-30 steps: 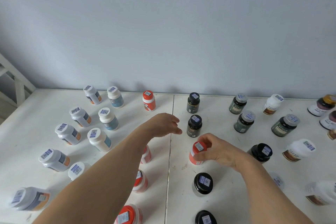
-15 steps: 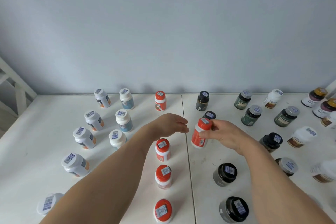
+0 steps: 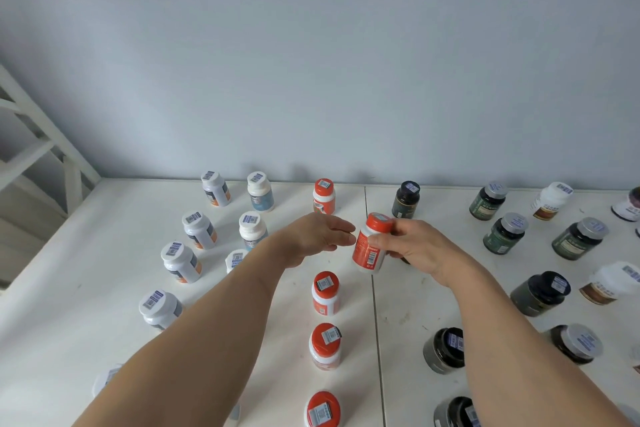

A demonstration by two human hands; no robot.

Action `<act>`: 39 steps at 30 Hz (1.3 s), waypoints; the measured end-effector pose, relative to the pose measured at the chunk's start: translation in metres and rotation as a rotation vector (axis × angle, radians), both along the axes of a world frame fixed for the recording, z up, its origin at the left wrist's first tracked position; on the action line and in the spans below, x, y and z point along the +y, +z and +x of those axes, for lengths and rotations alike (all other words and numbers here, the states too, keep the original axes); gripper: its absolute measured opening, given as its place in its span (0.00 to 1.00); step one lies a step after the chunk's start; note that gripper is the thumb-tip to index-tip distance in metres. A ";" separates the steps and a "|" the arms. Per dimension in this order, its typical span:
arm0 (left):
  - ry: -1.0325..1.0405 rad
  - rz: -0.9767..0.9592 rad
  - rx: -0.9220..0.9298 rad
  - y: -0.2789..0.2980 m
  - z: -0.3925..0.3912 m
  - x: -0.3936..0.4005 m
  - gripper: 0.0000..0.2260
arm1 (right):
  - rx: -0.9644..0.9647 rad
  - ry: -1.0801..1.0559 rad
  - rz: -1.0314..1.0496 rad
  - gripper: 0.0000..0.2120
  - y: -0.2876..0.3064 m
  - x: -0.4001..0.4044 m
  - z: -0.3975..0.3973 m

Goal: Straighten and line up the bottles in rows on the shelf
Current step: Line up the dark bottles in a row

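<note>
My right hand (image 3: 417, 248) grips a red-capped white bottle (image 3: 370, 246) by its upper part and holds it tilted above the white shelf (image 3: 86, 288), near the seam between two boards. My left hand (image 3: 317, 236) hovers just left of that bottle, fingers extended and relaxed, holding nothing. A column of red-capped bottles runs toward me: one at the back (image 3: 323, 196), then three nearer ones (image 3: 325, 293) (image 3: 325, 345) (image 3: 322, 409). A dark bottle (image 3: 406, 199) stands at the back right of the held one.
Several white-capped bottles (image 3: 199, 229) stand in two rough columns on the left. Dark green and black jars (image 3: 504, 234) and a tipped white bottle (image 3: 611, 282) are scattered on the right. The blue wall (image 3: 311, 80) closes the back; a white frame (image 3: 41, 156) stands at the left.
My right hand has lifted the red-capped bottle off the shelf and carried it up and to the left, toward the red column. My left hand has stayed hovering beside it.
</note>
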State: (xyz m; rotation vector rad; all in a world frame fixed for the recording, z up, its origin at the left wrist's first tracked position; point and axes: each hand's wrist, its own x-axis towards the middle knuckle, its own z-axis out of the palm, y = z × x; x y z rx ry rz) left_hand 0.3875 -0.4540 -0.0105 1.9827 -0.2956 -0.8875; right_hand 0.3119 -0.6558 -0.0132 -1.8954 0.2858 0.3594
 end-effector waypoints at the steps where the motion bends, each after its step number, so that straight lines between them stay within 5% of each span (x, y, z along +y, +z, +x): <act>1: 0.015 0.016 -0.022 0.000 0.002 0.002 0.17 | 0.001 0.006 -0.002 0.21 -0.001 0.000 0.003; 10: -0.063 0.414 -0.424 -0.008 0.005 0.020 0.17 | 0.001 0.091 -0.113 0.26 -0.022 0.023 0.034; 31: -0.077 0.477 -0.536 -0.004 -0.001 0.046 0.16 | 0.003 0.052 -0.207 0.37 -0.033 0.071 0.043; 39: -0.137 0.325 -0.598 0.025 -0.019 -0.009 0.19 | -0.234 -0.246 -0.247 0.24 0.012 0.006 0.011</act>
